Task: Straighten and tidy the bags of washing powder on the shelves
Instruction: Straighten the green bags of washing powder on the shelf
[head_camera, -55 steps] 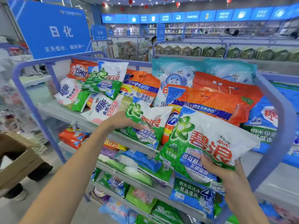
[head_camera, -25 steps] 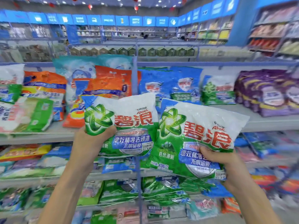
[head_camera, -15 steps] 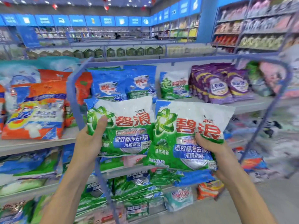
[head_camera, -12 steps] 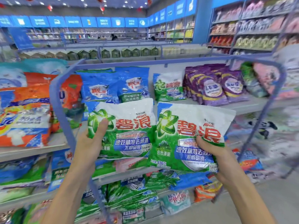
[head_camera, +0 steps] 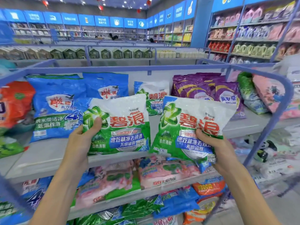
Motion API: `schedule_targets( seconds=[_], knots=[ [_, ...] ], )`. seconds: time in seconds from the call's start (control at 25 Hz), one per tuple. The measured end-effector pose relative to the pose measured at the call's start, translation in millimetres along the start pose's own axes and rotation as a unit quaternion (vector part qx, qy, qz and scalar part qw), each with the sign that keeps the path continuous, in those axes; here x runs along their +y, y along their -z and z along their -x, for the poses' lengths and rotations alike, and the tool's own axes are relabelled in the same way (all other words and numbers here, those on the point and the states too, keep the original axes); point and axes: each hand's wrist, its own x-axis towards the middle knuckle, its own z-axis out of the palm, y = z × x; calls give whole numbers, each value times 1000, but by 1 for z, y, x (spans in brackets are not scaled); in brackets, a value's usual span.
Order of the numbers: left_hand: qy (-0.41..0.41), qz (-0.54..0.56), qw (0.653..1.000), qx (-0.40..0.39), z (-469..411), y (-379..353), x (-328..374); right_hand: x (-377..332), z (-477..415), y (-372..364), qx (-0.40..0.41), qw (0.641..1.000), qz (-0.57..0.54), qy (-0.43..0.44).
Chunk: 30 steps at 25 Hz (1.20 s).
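Left grip (head_camera: 79, 143) clenched on the lower left edge of the left bag (head_camera: 120, 124), thumb on its front. Right grip (head_camera: 222, 150) clenched on the lower right of the right bag (head_camera: 191, 127), same green-and-white print. We hold both in the air in front of the top shelf (head_camera: 40, 156), long axes roughly upright, the right one tilted a bit clockwise. A matching bag (head_camera: 154, 96) stands at the back of that shelf, straight ahead in the gap between ours, with bare shelf in front of it. It has blue bags (head_camera: 60, 108) to its left and purple bags (head_camera: 211, 90) to its right. We judge both grips about equally near, so the move is straight forward.
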Motion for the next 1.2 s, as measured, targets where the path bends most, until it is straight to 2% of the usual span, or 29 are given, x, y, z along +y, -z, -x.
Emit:
schedule_targets(
  seconds=[0.2, 0.36, 0.52, 0.6, 0.72, 0.76, 0.96, 1.08, 1.2],
  knots=[
    [4, 17, 998, 61, -28, -18, -8, -2, -82, 9, -20, 1000, -9, -11],
    [-2, 2, 991, 132, -35, -20, -14, 3, -153, -8, -103, 993, 0, -52],
    [-12, -4, 985, 171, -36, -27, -15, 10, -222, -28, -156, 984, 13, -85],
    [-19, 2, 983, 181, -35, -35, -16, 21, -259, -33, -136, 986, 54, -85],
    [-26, -4, 982, 185, -35, -43, -23, 48, -292, -36, -75, 974, 210, -37],
    [-26, -4, 982, 187, -35, -44, -26, 56, -298, -37, -59, 973, 221, -37],
    [-17, -9, 985, 172, -37, -57, -38, 63, -314, -40, 24, 991, 99, -83],
    [-10, -7, 988, 155, -41, -69, -40, 64, -315, -45, 35, 993, 1, -114],
    [-7, 0, 990, 139, -45, -82, -40, 58, -314, -44, 31, 992, 67, -99]
  ],
)
